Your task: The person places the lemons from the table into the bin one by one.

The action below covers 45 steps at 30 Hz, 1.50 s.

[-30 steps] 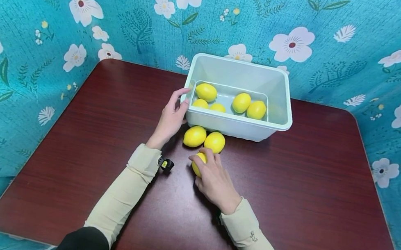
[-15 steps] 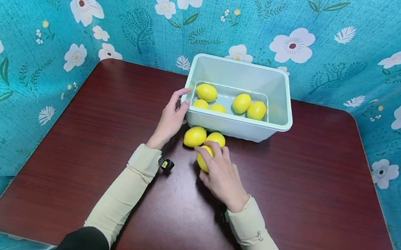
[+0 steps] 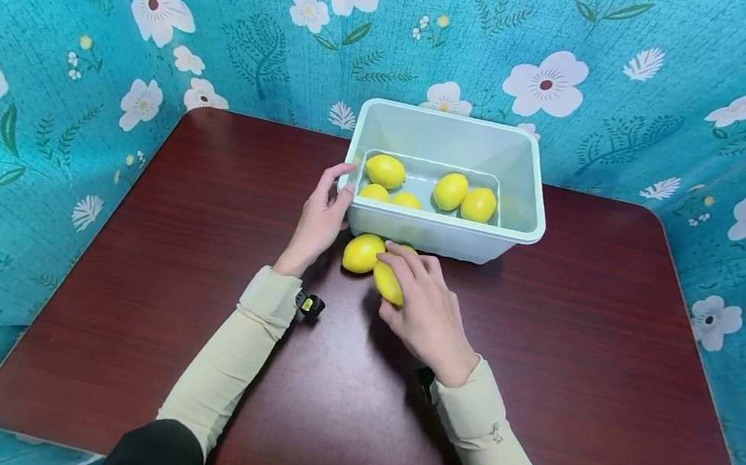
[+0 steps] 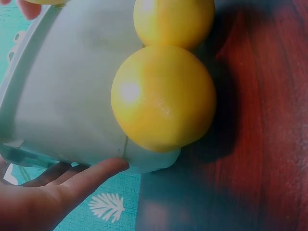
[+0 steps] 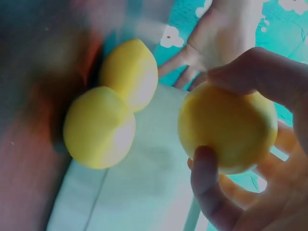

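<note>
While hands (image 3: 429,312) touch lemon (image 3: 386,284) and rim (image 3: 443,224) — bin (image 3: 439,134) gapes.

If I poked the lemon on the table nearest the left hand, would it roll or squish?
That lemon would probably roll, because it's rounded, but its oval shape might make it wobble. It likely wouldn't squish much: it looks plump and undented. The pale box right behind it would probably stop it that way.

The right fingers (image 3: 400,266) hide most of a lemon (image 3: 409,250) just beyond them; farther off, the tub wall (image 3: 435,236) covers the lower parts of two lemons (image 3: 374,191). Beneath the fingers, the surface (image 5: 29,192) is blurred in the right wrist view.
</note>
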Each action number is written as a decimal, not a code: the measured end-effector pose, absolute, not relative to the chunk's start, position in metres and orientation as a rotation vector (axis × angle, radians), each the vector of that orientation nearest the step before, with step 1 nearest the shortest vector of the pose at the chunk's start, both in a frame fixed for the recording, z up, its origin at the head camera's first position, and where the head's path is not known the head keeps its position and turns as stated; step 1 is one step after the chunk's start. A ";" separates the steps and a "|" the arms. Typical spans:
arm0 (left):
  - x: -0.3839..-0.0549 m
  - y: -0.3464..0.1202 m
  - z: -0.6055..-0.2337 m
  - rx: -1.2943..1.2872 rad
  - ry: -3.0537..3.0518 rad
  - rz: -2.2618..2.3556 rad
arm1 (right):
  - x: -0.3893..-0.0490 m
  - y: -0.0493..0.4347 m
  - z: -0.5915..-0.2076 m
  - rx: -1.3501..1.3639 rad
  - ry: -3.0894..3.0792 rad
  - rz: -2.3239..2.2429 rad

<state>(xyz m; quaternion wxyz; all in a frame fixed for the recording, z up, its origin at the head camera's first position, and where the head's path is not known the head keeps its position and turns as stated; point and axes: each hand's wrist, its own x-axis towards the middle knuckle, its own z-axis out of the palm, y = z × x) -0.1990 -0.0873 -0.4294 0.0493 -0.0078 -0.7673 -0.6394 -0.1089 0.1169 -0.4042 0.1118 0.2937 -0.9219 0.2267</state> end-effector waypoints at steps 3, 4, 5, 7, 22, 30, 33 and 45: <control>-0.199 -0.087 -0.429 -0.019 -2.343 -1.946 | -0.111 0.119 -0.399 0.859 -2.688 0.673; -0.199 -0.087 -0.429 -0.018 -2.344 -1.946 | -0.112 0.120 -0.397 0.857 -2.684 0.676; -0.199 -0.087 -0.429 -0.015 -2.346 -1.947 | -0.113 0.120 -0.396 0.856 -2.680 0.678; -0.200 -0.087 -0.429 -0.009 -2.349 -1.946 | -0.114 0.122 -0.392 0.856 -2.673 0.692; -0.199 -0.088 -0.429 -0.013 -2.335 -1.960 | -0.122 0.128 -0.375 0.817 -2.620 0.801; -0.200 -0.088 -0.430 -0.018 -2.332 -1.969 | -0.130 0.136 -0.364 0.788 -2.547 0.879; -0.200 -0.088 -0.431 -0.028 -2.330 -1.969 | -0.133 0.139 -0.362 0.776 -2.530 0.882; -0.200 -0.088 -0.433 -0.018 -2.326 -1.960 | -0.147 0.150 -0.352 0.708 -2.482 0.905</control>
